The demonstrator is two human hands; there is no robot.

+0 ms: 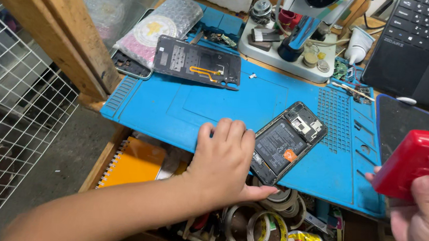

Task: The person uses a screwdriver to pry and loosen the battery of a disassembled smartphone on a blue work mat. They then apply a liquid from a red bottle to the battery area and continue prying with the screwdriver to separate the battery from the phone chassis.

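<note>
A wooden workbench (pixel 101 150) carries a blue silicone repair mat (pixel 175 102). On the mat, right of centre, lies an opened black smartphone with its battery exposed (pixel 288 141) — its lower end overhangs the mat's near edge. Toward the mat's far left rests a detached dark back cover with an orange flex cable (pixel 197 62). Beyond the mat's far edge stands a white microscope base (pixel 280 57).

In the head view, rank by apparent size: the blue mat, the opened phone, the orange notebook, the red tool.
1. Blue mat
2. Opened phone

Orange notebook and red tool: unsure, one half hidden, the other near the camera.
</note>
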